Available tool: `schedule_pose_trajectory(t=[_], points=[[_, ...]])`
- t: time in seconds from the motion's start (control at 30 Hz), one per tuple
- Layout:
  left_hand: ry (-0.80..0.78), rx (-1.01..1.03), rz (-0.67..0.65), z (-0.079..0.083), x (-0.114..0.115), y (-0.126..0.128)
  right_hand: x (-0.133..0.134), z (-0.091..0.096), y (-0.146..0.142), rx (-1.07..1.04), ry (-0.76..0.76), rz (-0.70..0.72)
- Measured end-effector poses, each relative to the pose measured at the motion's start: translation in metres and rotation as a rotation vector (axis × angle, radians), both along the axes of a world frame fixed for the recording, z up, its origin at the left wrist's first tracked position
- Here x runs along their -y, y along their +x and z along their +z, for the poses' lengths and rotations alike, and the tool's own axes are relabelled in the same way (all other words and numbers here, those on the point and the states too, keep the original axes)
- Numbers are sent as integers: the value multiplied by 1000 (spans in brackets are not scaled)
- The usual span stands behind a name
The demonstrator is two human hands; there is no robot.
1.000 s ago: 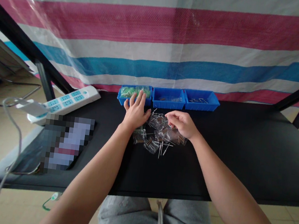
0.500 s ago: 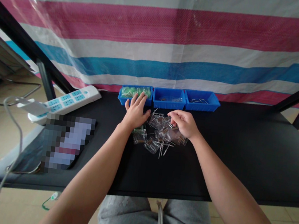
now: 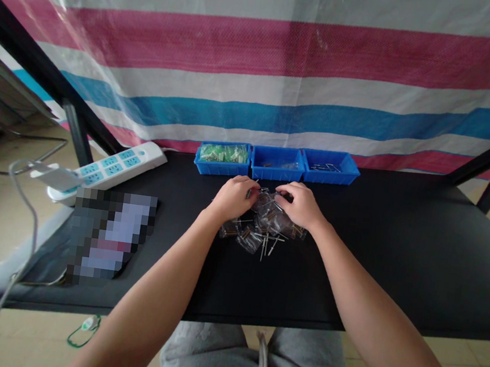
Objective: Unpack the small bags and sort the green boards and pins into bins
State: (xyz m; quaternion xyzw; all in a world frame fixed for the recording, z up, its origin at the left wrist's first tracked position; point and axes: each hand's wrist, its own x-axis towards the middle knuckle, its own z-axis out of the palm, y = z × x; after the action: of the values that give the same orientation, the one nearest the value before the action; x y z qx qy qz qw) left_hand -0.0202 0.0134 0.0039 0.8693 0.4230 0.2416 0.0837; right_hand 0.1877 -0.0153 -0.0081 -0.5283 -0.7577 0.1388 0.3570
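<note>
My left hand (image 3: 234,198) is closed at the left side of a pile, fingers curled, with thin metal bits showing at its fingertips. Across from it, my right hand (image 3: 300,205) has thumb and fingers bent together over the pile's right side; what lies in them is too small to make out. Between and below both hands lie small clear plastic bags (image 3: 250,239) with brownish pieces inside. Loose silver rivet-like pins (image 3: 264,247) are scattered at the near edge of the heap.
Behind the pile stand three blue bins: the left bin (image 3: 215,169) holds green packets, the middle bin (image 3: 273,173) a few small bags, the right bin (image 3: 335,176) silver pins. A power strip (image 3: 109,170) and a blurred flat object (image 3: 115,239) lie left on the black table (image 3: 399,246).
My left hand has moved from the front of the green-packet bin rightward and down to the pile, its fingers now curled. My right hand stays at the pile, its fingers slightly shifted.
</note>
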Motion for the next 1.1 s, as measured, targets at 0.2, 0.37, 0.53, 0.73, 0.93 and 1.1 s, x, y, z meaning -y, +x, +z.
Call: schedule_pose_trajectory(t=[0.2,0.37,0.53,0.73,0.93,1.1], points=[[23,-64,-57,-5,1,4,-4,-8,3,111,-21,35],[21,-99,-80,-7,-1,1,-4,-6,3,91,-15,48],[13,8,-62,-1,2,1,-1,2,1,-11,-10,36],[-38,146,-54,11,12,10,6,11,-4,-93,36,66],[-102,217,-30,10,14,14,8,10,-6,-143,55,67],[-77,281,16,6,11,14,10,10,-5,-245,-14,58]])
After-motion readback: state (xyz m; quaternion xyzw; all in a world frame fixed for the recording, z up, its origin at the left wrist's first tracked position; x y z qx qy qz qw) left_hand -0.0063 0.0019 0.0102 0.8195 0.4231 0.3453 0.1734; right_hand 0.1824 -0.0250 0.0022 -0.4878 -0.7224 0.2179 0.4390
